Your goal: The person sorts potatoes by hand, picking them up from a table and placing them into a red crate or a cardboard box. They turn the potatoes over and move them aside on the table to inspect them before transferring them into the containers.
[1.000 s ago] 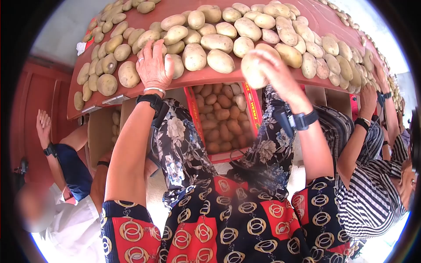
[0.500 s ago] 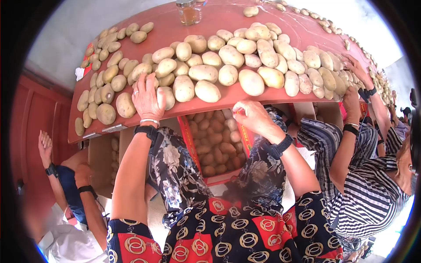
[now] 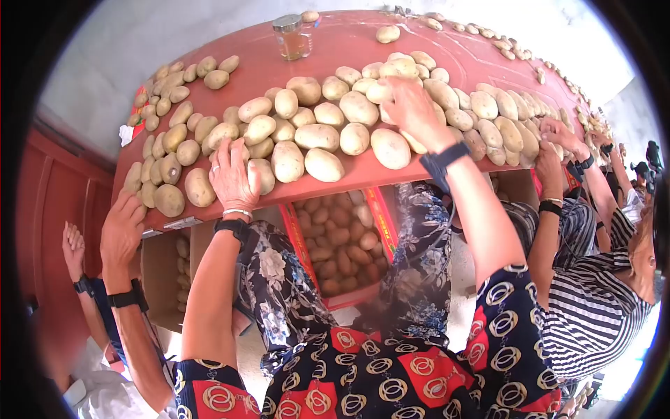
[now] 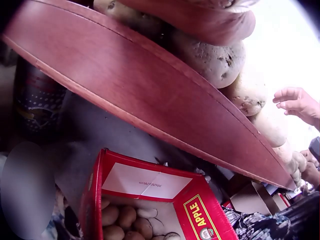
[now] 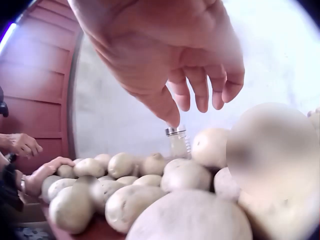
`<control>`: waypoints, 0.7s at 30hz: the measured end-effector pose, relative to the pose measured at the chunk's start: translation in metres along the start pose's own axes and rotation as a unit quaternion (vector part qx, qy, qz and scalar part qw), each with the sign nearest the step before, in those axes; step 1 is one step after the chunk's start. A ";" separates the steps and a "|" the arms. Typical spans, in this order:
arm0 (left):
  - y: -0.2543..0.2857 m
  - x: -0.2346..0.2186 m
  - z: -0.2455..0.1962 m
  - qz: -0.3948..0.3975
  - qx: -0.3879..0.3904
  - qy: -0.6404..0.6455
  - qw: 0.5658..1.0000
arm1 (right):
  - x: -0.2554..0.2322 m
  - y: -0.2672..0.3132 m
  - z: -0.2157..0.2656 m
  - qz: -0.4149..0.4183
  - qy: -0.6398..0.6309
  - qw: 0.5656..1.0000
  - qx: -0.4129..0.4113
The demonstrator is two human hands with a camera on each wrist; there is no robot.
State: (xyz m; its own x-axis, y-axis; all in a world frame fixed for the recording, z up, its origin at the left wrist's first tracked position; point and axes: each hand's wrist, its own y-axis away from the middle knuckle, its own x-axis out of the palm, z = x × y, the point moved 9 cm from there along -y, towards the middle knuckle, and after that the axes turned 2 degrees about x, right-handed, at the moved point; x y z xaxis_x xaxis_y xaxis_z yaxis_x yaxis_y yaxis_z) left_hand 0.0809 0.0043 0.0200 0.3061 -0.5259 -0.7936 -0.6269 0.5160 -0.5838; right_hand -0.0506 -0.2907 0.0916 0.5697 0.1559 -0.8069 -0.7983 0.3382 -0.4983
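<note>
My left hand (image 3: 234, 180) lies at the front edge of the red table, its fingers over some pale potatoes (image 3: 259, 128). A ring and a bracelet show on it. In the left wrist view, part of that hand (image 4: 210, 22) covers potatoes by the rim. My right hand (image 3: 417, 113) reaches over the middle of the potato heap. Seen from the right wrist, this hand (image 5: 175, 55) hangs above the potatoes with fingers loosely bent and nothing in them. A large potato (image 5: 190, 220) lies close below. Under the table edge stands a red apple box (image 4: 205, 212) holding many potatoes.
A glass jar (image 3: 293, 40) stands farther back on the table (image 3: 244, 77). At the left, another person's hand (image 3: 123, 227) is at the table's edge; at the right, other people's hands (image 3: 558, 136) are among potatoes. A cardboard box (image 3: 162, 279) sits below, left.
A second ago my right hand held a potato near the edge; half a second ago it was over the box, and now it is above the heap. The left neighbour's hand has come up to the table.
</note>
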 end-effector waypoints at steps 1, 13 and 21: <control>0.000 0.000 0.001 0.002 0.000 -0.004 1.000 | 0.006 -0.009 -0.005 -0.013 0.015 0.999 -0.028; -0.005 0.001 -0.002 -0.013 0.005 0.007 1.000 | 0.073 -0.034 -0.033 0.141 0.186 0.972 -0.017; -0.005 0.006 0.006 -0.026 0.009 -0.007 1.000 | -0.004 0.017 0.049 0.093 -0.284 0.954 0.013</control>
State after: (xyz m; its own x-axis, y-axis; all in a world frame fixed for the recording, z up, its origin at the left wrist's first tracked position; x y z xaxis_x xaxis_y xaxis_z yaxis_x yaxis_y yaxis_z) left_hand 0.0899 0.0022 0.0167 0.3485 -0.5420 -0.7647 -0.5967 0.5009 -0.6270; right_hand -0.0564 -0.2401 0.1022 0.4380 0.6913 -0.5747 -0.8953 0.2776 -0.3484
